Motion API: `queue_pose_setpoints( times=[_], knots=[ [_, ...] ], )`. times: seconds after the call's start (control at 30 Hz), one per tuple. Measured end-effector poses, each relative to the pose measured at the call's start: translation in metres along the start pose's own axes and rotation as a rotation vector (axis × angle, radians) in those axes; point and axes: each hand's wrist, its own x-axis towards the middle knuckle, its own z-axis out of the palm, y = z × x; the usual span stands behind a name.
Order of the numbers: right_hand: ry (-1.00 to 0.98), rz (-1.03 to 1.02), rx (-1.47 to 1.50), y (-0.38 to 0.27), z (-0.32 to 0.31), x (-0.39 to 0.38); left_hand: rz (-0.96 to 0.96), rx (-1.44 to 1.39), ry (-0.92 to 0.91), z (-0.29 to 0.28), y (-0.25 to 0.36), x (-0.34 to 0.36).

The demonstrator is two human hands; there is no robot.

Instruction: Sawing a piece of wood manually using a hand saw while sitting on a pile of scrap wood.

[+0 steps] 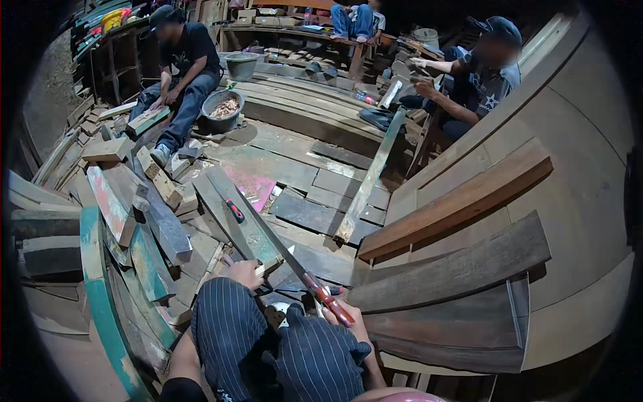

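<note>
Curved hull planking (576,201) fills the picture from one to five o'clock. Loose painted boards (134,228) pile from eight to ten o'clock. Seated people work at eleven and one o'clock, a grey bucket of shavings (223,110) near the first. The wearer's striped trousers (281,348) sit at six o'clock. The handsaw (281,251) runs from centre toward six, its red handle clenched in the right hand (348,318). The left hand (244,273) grips the end of a wood piece (271,268) just beside the blade. A red-handled tool (234,211) lies on a plank near centre.
</note>
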Motion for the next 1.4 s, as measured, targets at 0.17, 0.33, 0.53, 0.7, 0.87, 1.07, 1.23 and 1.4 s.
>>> queue_pose_setpoints(
  times=[0.17, 0.33, 0.53, 0.7, 0.87, 1.07, 1.23, 1.4],
  knots=[
    [0.010, -0.049, 0.007, -0.003, 0.001, 0.000, -0.010, 0.008, 0.031, 0.008, -0.006, 0.002],
    [-0.003, -0.017, -0.022, -0.004, -0.001, -0.001, 0.006, 0.013, 0.019, 0.011, -0.010, 0.004],
    [0.014, -0.037, -0.015, -0.008, -0.001, 0.000, -0.017, -0.020, 0.023, 0.008, -0.004, 0.003],
    [-0.004, -0.081, -0.046, -0.003, -0.003, 0.001, -0.007, -0.017, 0.031, 0.008, -0.006, 0.003],
    [-0.005, -0.008, -0.005, -0.006, -0.003, 0.000, -0.030, 0.010, 0.008, -0.005, 0.006, -0.002],
    [-0.013, 0.022, 0.013, -0.009, -0.002, 0.000, -0.017, -0.006, -0.014, 0.003, -0.003, 0.000],
    [0.012, 0.027, 0.003, -0.004, 0.003, -0.004, 0.022, -0.003, 0.014, 0.009, -0.011, 0.001],
    [0.021, -0.031, -0.023, -0.001, 0.002, -0.002, 0.024, -0.012, -0.014, -0.001, -0.004, -0.001]
  ],
)
